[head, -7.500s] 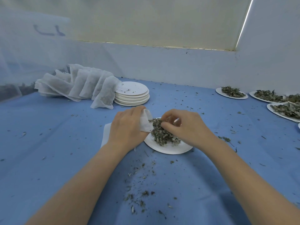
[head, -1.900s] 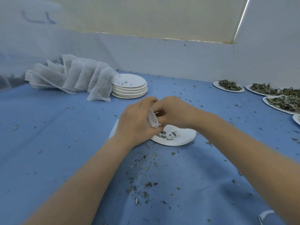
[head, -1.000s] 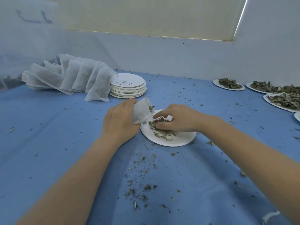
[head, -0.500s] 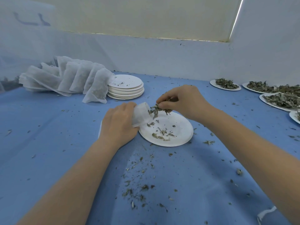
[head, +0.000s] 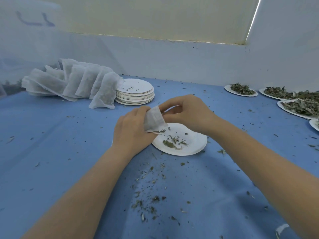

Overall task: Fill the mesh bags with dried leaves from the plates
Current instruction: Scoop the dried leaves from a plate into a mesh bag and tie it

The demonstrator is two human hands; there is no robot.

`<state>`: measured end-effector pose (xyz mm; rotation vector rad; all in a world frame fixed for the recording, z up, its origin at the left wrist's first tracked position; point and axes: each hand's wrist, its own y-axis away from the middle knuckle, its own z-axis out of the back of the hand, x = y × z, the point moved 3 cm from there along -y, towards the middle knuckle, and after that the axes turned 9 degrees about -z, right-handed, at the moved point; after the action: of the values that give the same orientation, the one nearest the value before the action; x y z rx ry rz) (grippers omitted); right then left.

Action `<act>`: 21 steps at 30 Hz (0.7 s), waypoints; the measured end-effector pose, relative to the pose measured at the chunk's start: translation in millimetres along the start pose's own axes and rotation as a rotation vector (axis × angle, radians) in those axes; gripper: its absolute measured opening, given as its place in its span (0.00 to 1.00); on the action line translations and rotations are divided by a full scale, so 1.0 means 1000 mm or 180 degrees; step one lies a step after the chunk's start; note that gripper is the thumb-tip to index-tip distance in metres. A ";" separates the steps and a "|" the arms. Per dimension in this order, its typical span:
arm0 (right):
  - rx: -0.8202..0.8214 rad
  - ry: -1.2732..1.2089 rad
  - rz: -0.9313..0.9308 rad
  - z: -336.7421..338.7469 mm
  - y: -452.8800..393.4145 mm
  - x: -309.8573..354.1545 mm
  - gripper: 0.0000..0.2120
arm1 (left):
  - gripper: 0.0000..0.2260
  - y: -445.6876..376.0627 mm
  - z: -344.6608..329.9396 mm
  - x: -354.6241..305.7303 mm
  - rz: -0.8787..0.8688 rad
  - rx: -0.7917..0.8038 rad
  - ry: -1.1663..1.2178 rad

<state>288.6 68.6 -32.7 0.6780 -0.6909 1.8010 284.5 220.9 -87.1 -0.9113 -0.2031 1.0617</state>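
Observation:
My left hand (head: pixel 133 129) grips a white mesh bag (head: pixel 154 120) and holds its mouth up over the left rim of a white paper plate (head: pixel 195 144). My right hand (head: pixel 188 112) is at the bag's mouth with its fingers curled; whether it holds leaves is hidden. Only a few dried leaf scraps (head: pixel 172 143) lie on the plate. Dark leaf pieces show through the bag's lower corner.
A row of filled mesh bags (head: pixel 76 83) leans against a stack of empty plates (head: pixel 135 92) at the back left. Several plates of dried leaves (head: pixel 241 89) sit at the right edge. Leaf crumbs (head: pixel 150 195) litter the blue cloth (head: pixel 51 144).
My right hand lifted the pinch of leaves from above the plate to the bag's mouth. My left hand raised and tilted the bag upward. The plate holds far fewer leaves than seconds ago.

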 end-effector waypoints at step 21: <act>-0.0261 -0.0620 -0.0394 -0.008 0.003 -0.019 0.05 | 0.21 0.000 -0.003 -0.010 0.0075 -0.0042 0.0256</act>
<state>290.3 61.4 -52.7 0.8302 -0.8294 1.5983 281.2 210.8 -85.8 -0.9686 -0.1330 1.0445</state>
